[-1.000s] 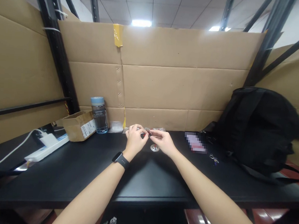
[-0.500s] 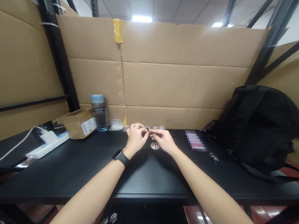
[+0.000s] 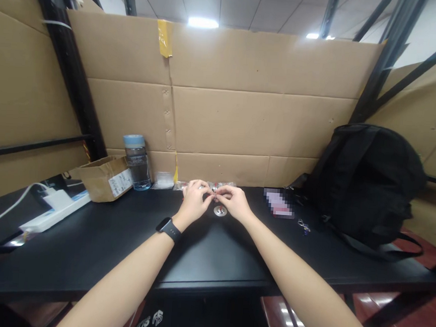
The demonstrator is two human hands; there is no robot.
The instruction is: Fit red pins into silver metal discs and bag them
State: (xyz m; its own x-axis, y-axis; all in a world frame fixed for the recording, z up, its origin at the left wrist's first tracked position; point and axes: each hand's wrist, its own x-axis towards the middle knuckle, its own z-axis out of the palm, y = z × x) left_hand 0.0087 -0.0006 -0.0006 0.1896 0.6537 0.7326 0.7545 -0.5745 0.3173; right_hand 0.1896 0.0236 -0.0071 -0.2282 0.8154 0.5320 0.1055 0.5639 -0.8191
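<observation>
My left hand (image 3: 194, 201), with a black smartwatch (image 3: 169, 228) on the wrist, is closed in a pinch over the far middle of the table. My right hand (image 3: 235, 203) meets it there, thumb and forefinger also pinched. Between the fingertips is a small thin item, too tiny to name. Just below the fingertips, a round shiny metal disc (image 3: 220, 211) with a bit of red at its top rests on the table. Behind the hands lie clear plastic bags (image 3: 230, 186) with small red pieces, partly covered by my fingers.
On the black table (image 3: 211, 262), a brown paper bag (image 3: 97, 182), water bottle (image 3: 137, 163) and white power strip (image 3: 55, 213) stand left. A blurred pink item (image 3: 278, 203), a small trinket (image 3: 303, 226) and a black backpack (image 3: 366, 184) are right. Cardboard (image 3: 224, 119) walls the back.
The view has shifted a little, so everything sits slightly further left. My fingertips have drawn closer together, and the dark and red bit seen between them earlier shows less now.
</observation>
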